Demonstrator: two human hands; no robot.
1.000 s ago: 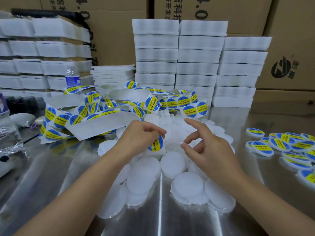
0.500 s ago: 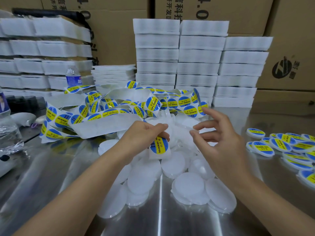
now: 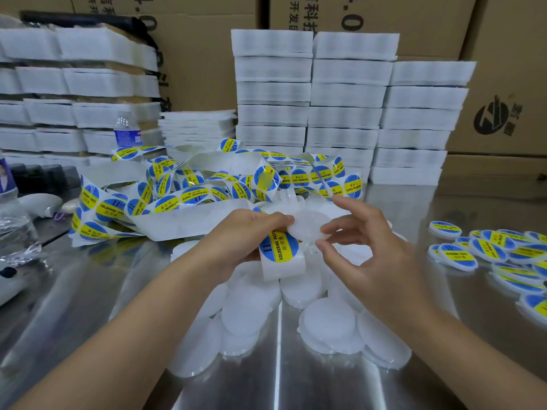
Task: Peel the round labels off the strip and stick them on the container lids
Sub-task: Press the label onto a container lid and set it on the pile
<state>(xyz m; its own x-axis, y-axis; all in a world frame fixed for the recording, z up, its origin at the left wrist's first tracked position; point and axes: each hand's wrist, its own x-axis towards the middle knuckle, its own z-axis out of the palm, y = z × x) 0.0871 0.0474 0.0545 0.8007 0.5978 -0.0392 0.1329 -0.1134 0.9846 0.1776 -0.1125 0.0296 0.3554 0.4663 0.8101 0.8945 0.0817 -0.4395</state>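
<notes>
My left hand (image 3: 242, 235) grips the end of the white backing strip, which carries a round blue and yellow label (image 3: 281, 247) reading SOLDERING PASTE. Its thumb touches the left edge of a translucent white lid (image 3: 307, 227) raised between both hands. My right hand (image 3: 367, 250) pinches that lid's right edge with fingertips and thumb, the index finger lifted. The rest of the label strip (image 3: 183, 196) lies tangled behind my hands. Several bare white lids (image 3: 251, 312) are heaped on the table under my hands.
Several labelled lids (image 3: 488, 250) lie on the shiny metal table (image 3: 88, 306) at the right. Stacks of white trays (image 3: 346, 93) and cardboard boxes (image 3: 509, 84) stand behind. A water bottle (image 3: 127, 131) stands at back left, and clear plastic (image 3: 14, 229) at the left edge.
My right hand reached into the pile, picked up a bare lid and brought it to the left hand. My left hand rose a little with the strip end and label.
</notes>
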